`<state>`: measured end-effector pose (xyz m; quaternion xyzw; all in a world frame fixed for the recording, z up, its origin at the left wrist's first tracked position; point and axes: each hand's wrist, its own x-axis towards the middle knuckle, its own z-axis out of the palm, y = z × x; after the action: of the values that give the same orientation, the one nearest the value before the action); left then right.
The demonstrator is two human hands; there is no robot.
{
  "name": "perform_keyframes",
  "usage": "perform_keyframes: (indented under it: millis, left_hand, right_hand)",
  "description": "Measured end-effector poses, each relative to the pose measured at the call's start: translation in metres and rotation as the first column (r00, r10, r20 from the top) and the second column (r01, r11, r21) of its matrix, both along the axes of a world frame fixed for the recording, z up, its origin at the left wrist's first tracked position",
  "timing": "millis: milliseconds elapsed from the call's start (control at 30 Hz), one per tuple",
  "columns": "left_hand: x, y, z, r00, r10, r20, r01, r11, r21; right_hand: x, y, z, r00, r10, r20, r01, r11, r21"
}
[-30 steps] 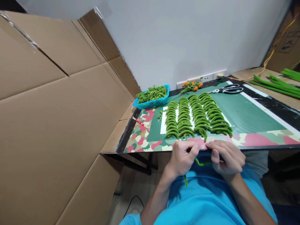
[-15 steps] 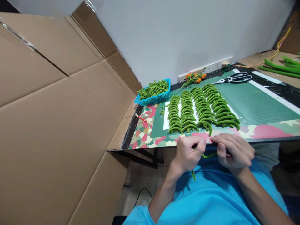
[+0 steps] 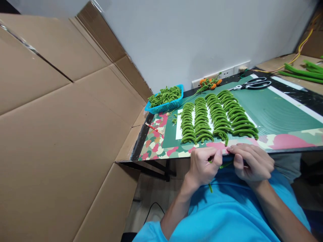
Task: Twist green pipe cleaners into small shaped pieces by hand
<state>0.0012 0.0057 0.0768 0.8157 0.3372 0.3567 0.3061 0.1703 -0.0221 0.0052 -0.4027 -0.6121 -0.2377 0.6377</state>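
Observation:
Just below the table's front edge, a green pipe cleaner (image 3: 226, 165) spans the short gap between my hands. My left hand (image 3: 203, 166) is closed around it, and a loose end hangs out beneath the fist. On the other side, my right hand (image 3: 253, 164) has its fingers curled together on the same strand; its fingertips hide the exact grip. In front of both hands, curved green pipe cleaner pieces (image 3: 214, 116) lie in several neat columns on a white sheet (image 3: 178, 131).
A blue basket (image 3: 164, 108) heaped with green pieces stands at the back left. Scissors (image 3: 252, 84) and an orange-and-green flower sprig (image 3: 212, 82) lie behind the columns. Long green stems (image 3: 302, 74) rest far right. A cardboard wall (image 3: 63, 134) borders the left.
My left hand has shifted very slightly right, and the visible stretch of pipe cleaner between the hands looks shorter and straighter. The loose end below has moved a little right.

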Motion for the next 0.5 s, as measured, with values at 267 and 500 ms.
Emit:
perform_keyframes:
  millis: [267, 500]
  left_hand:
    - [0.0007, -0.0002, -0.0046, 1.000, 0.010, 0.020, -0.012, 0.995, 0.097]
    - [0.0022, -0.0002, -0.0099, 0.999, 0.012, 0.035, -0.018, 0.984, 0.177]
  right_hand:
    - [-0.0004, 0.0014, -0.0006, 1.000, 0.005, -0.005, -0.005, 1.000, -0.001]
    - [-0.0005, -0.0002, 0.0022, 1.000, -0.004, 0.003, 0.004, 1.000, -0.002]
